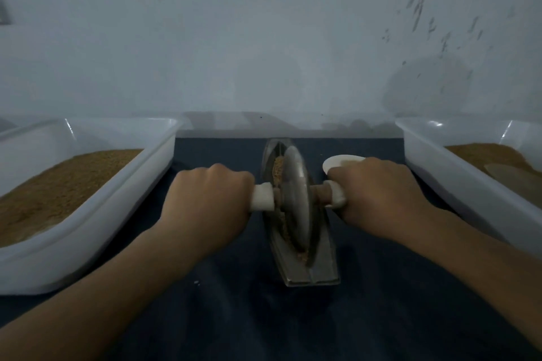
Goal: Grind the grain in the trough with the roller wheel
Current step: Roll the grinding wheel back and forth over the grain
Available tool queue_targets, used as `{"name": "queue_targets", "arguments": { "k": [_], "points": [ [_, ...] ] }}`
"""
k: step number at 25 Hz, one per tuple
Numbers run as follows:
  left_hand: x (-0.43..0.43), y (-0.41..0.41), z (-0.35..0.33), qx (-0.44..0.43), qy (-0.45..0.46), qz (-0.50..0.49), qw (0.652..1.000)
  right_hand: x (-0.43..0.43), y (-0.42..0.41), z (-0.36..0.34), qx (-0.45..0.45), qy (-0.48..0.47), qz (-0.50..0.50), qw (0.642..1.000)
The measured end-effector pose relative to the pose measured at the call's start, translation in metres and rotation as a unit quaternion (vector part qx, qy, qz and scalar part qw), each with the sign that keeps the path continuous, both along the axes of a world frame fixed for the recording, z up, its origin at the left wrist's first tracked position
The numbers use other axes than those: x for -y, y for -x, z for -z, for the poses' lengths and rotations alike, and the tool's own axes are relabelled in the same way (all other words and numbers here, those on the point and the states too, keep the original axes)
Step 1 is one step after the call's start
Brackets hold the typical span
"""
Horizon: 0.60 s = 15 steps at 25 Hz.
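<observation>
Left hand (211,202) and right hand (378,199) clench the wheel's (296,184) crosswise axle (318,195). Between their fingers (242,184) the trough (311,271) runs straight toward the wall (264,38).

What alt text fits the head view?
A left hand and right hand grip the white handles of a grey metal roller wheel standing in a narrow metal trough of tan grain. White plastic trays of brown meal flank it on dark cloth.

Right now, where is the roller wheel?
In the head view, the roller wheel stands in the metal trough at the centre, between the left hand and right hand gripping its handles.
</observation>
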<state>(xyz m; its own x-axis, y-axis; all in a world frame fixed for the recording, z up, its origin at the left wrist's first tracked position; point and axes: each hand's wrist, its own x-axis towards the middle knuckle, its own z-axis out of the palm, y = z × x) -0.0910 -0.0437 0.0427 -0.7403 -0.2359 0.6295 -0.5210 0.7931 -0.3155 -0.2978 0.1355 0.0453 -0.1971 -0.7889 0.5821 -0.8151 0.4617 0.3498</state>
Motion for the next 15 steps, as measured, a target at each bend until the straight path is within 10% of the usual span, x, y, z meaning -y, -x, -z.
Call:
{"name": "queue_targets", "arguments": {
  "k": [7,12,15],
  "points": [
    [0.022,0.055,-0.014,0.048,-0.187,-0.121,0.974,0.064,0.008,-0.031,0.115,-0.06,0.058,0.99],
    [-0.006,0.005,-0.001,0.005,0.023,-0.008,1.0,-0.003,-0.004,0.0,0.036,0.016,-0.006,0.999],
    [-0.007,0.009,-0.004,0.023,0.001,-0.03,0.999,-0.001,-0.004,0.002,0.041,0.016,0.024,0.999]
  ]
}}
